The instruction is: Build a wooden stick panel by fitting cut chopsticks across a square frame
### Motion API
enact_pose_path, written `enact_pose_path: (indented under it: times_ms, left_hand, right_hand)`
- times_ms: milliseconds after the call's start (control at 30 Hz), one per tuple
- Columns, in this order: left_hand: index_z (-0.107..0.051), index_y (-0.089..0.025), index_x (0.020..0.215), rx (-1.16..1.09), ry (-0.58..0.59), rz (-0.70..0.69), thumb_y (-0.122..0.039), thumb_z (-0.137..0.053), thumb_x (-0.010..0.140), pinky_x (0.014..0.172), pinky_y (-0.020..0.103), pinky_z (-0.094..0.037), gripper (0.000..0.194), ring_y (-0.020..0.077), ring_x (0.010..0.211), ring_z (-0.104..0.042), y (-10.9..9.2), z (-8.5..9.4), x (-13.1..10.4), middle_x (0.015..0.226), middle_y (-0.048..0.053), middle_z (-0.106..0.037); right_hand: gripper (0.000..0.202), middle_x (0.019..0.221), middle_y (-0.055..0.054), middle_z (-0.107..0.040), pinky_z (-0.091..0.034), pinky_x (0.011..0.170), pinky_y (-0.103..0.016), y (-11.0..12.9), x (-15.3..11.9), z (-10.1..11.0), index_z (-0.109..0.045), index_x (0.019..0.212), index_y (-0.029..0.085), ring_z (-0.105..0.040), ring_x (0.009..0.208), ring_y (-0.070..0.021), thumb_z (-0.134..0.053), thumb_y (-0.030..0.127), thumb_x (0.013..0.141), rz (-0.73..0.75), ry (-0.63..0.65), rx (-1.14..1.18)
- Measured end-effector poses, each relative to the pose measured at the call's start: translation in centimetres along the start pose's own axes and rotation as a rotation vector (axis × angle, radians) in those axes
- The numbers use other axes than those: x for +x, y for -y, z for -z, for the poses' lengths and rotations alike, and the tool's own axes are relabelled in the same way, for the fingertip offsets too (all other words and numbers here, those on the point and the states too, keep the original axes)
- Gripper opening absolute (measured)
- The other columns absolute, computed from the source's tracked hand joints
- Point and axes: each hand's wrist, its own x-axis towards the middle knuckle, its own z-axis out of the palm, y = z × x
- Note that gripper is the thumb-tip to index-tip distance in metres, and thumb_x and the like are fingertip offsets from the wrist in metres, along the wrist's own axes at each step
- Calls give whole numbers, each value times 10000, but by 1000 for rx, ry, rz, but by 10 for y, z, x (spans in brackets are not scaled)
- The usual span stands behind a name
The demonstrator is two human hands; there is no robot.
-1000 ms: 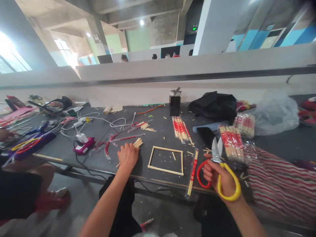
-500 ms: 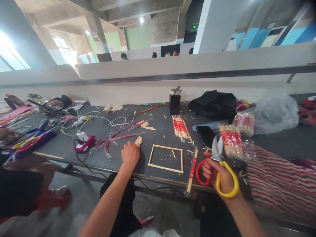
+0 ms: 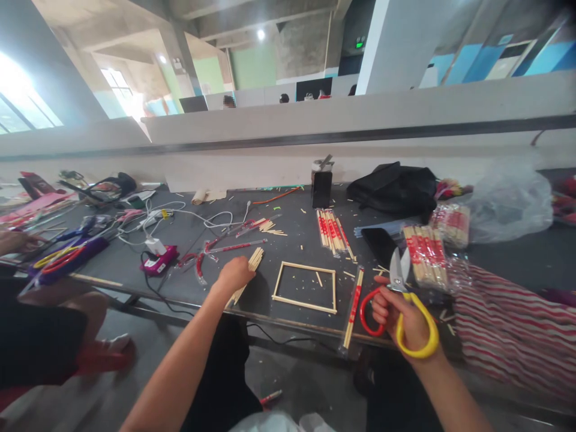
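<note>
My left hand is closed over a bundle of bare wooden sticks at the table's front edge; its fingertips are partly hidden. To the right of it lies a rectangular stick frame, with small stick scraps inside. My right hand has its fingers through the handles of large scissors, one red and one yellow, blades pointing up and slightly apart. A wrapped pair of chopsticks lies between the frame and the scissors.
Wrapped chopstick packs lie by a black phone and striped cloth. Behind are a black bag and a plastic bag. At left are a purple power block, white cables and another person's hand.
My left hand has shifted left and slightly toward me, uncovering more of the stick bundle. My right hand still holds the scissors. The whole view has shifted slightly.
</note>
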Motion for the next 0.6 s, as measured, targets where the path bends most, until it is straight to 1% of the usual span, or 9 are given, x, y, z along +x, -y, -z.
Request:
enact_pose_path:
  times_ms: [67, 133, 200, 267, 467, 600]
  left_hand:
    - [-617, -108, 1026, -8, 25, -24, -275, -552, 774, 788, 295, -472, 309, 267, 1007, -631, -2, 2, 4, 1063, 163, -664]
    - [-597, -104, 1060, -12, 39, -21, -256, -576, 737, 781, 292, -477, 358, 266, 1002, -638, -6, 0, 6, 1062, 172, -664]
    - [-577, -100, 1094, -16, 43, 5, -254, -590, 719, 778, 301, -484, 406, 272, 1002, -641, -11, -4, 6, 1059, 188, -660]
    - [-568, -101, 1111, -21, 41, 37, -249, -582, 725, 782, 314, -490, 414, 277, 1004, -643, -15, -8, 6, 1060, 200, -658]
    - [-621, -131, 1024, -57, 29, 59, -218, -567, 710, 790, 329, -502, 330, 281, 995, -649, -16, -10, 10, 1042, 188, -673]
    - [-632, -114, 947, -101, -42, 54, -157, -566, 688, 807, 359, -497, 271, 306, 993, -645, -19, -17, 8, 1013, 220, -666]
  right_hand:
    - [445, 539, 80, -451, -332, 366, -152, 0, -1, 0, -610, 1025, 259, -396, 441, -59, -792, 267, 619, -3, -3, 2]
    - [441, 541, 77, -457, -335, 369, -153, 0, -1, 0, -610, 1020, 256, -401, 445, -60, -793, 276, 619, -1, -11, 3]
    - [438, 542, 76, -459, -336, 372, -155, 0, -1, -1, -610, 1013, 254, -403, 446, -61, -793, 284, 617, 4, -18, 1]
    - [436, 538, 76, -458, -333, 374, -156, 0, 0, -1, -608, 1007, 254, -398, 442, -61, -794, 290, 615, 9, -18, -2]
    - [442, 533, 78, -458, -335, 373, -150, 0, 0, -2, -602, 996, 258, -396, 441, -61, -802, 289, 604, 14, -9, -9]
    - [453, 533, 74, -481, -347, 374, -149, 0, -2, -2, -606, 992, 261, -408, 442, -63, -812, 282, 589, 25, -8, 4]
